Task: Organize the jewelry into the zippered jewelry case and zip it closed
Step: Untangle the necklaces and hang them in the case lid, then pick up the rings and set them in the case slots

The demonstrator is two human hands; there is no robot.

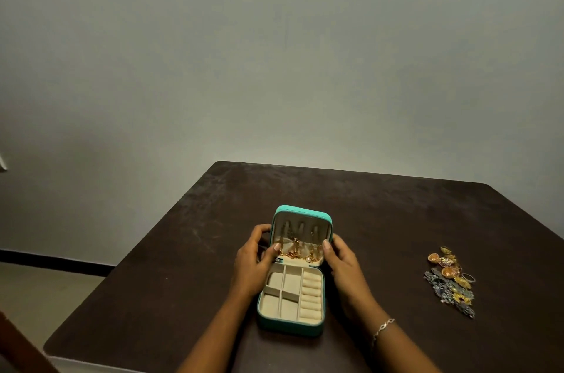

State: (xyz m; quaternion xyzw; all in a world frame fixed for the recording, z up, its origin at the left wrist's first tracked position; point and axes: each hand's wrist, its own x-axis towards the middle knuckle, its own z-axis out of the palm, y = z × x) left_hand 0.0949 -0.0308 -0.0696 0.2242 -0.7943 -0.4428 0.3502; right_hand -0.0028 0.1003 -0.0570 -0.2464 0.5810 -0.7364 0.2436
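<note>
Teal zippered jewelry case [291, 328] sits open mid-bench, close to the person, its lid [300, 211] upright. Left hand [253, 259] and right hand [341, 256] grip the lid's two sides, fingers [259, 230] curled round its edges and thumbs pressing the inner pocket. There gold chains [297, 250] hang, so this seems to be the necklace-tucking step. Cream tray compartments [279, 305] look empty. Next, the loose pile of mixed jewelry [451, 281], well apart on the dark brown bench [152, 266], likely needs sorting into them.

Dim, flat indoor light, soft shadows, wide-angle bending at edges.
</note>
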